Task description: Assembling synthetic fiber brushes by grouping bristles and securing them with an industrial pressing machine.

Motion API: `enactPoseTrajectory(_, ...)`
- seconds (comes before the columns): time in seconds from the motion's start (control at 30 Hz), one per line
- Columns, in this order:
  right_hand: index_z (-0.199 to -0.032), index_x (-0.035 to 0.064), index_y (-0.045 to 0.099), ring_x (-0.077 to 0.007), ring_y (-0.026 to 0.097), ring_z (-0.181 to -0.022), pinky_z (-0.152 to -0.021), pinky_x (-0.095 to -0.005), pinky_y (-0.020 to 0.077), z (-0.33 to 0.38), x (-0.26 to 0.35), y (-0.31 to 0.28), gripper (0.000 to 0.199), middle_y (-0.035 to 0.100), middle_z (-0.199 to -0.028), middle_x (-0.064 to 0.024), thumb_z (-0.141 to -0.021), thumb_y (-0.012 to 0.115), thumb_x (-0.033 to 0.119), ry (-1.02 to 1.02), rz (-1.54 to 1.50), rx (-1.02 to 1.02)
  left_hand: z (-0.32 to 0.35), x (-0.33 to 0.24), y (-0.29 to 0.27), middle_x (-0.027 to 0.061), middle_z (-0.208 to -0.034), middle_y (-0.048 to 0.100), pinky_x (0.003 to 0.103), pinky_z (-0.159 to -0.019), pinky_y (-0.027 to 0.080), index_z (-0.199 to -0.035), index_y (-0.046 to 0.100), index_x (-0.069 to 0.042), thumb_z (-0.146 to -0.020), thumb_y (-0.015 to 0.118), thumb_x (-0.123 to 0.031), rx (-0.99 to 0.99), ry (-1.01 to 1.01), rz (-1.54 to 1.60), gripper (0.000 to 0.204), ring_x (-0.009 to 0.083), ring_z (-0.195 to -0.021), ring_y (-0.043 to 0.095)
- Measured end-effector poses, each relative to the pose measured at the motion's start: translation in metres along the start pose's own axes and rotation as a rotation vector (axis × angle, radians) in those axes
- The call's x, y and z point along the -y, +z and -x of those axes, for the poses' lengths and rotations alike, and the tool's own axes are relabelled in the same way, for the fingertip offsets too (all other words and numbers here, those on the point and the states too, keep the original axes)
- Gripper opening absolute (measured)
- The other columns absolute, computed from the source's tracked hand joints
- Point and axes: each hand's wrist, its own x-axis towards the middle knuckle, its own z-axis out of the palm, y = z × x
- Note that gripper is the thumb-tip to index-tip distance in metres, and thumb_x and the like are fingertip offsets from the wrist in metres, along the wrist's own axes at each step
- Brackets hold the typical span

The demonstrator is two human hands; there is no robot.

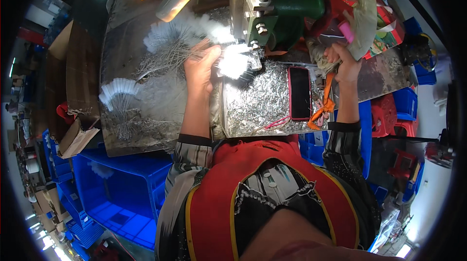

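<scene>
White bristle brush pinched in the left hand at the green machine.
Right hand grips the machine's lever; a phone lies between the hands, on metal shavings.

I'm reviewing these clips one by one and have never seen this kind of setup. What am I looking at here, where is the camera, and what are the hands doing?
The camera sits on a person's head and looks down, so the round picture bends at its edges. Their left hand holds a white bristle brush on a wire stem against a green machine. Their right hand grips the machine's handle with the pink tip. On the metal bench lie bundles of similar brushes; a tray of metal shavings holds a phone. A blue crate stands below.
</scene>
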Motion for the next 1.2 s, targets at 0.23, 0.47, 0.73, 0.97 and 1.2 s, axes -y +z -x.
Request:
enactPoseTrajectory(0.23, -0.049, 0.0035, 0.041, -0.018, 0.043, -0.045, -0.055, -0.0308, 0.0409, -0.005, 0.035, 0.01, 0.026, 0.039, -0.047, -0.0067, -0.073, 0.05, 0.006, 0.144, 0.056, 0.004, -0.003, 0.014, -0.001, 0.0137, -0.08, 0.061, 0.026, -0.061, 0.049, -0.102, 0.049, 0.007, -0.074, 0.06, 0.001, -0.147, 0.117, 0.181, 0.031, 0.0176, -0.067, 0.059)
enactPoseTrajectory(0.47, -0.049, 0.0033, 0.042, -0.0177, 0.043, -0.045, -0.054, -0.0306, 0.0409, -0.005, 0.031, 0.008, 0.025, 0.038, -0.047, -0.0059, -0.073, 0.051, 0.006, 0.138, 0.044, -0.014, -0.002, 0.011, 0.003, 0.0138, -0.083, 0.06, 0.027, -0.065, 0.051, -0.098, 0.05, 0.008, -0.073, 0.061, 0.003, -0.24, 0.135, 0.222, 0.028, 0.0186, -0.072, 0.06)
enactPoseTrajectory(0.73, -0.048, 0.0033, 0.042, -0.0179, 0.044, -0.046, -0.054, -0.0309, 0.0408, -0.004, 0.035, 0.009, 0.026, 0.038, -0.047, -0.0061, -0.072, 0.051, 0.006, 0.139, 0.053, 0.005, -0.004, 0.011, 0.004, 0.0142, -0.083, 0.059, 0.027, -0.065, 0.051, -0.097, 0.05, 0.009, -0.072, 0.06, 0.004, -0.256, 0.139, 0.221, 0.028, 0.019, -0.073, 0.06)
enactPoseTrajectory(0.97, -0.059, -0.0031, 0.053, -0.0186, 0.048, -0.046, -0.049, -0.0298, 0.0407, -0.017, 0.043, -0.001, 0.013, 0.046, -0.049, -0.0081, -0.07, 0.055, 0.004, 0.204, 0.013, 0.075, -0.005, 0.012, 0.003, 0.0142, -0.082, 0.059, 0.027, -0.064, 0.051, -0.098, 0.049, 0.009, -0.072, 0.06, 0.005, -0.266, 0.154, 0.227, 0.029, 0.0187, -0.073, 0.06)
enactPoseTrajectory(1.2, -0.05, 0.0034, 0.042, -0.0177, 0.044, -0.045, -0.056, -0.0323, 0.0418, 0.005, -0.021, 0.002, 0.025, 0.04, -0.047, -0.0061, -0.072, 0.052, 0.005, -0.13, -0.019, 0.012, -0.005, 0.012, 0.008, 0.0142, -0.082, 0.06, 0.027, -0.061, 0.051, -0.098, 0.05, 0.008, -0.073, 0.06, 0.003, -0.261, 0.154, 0.207, 0.027, 0.019, -0.07, 0.06)
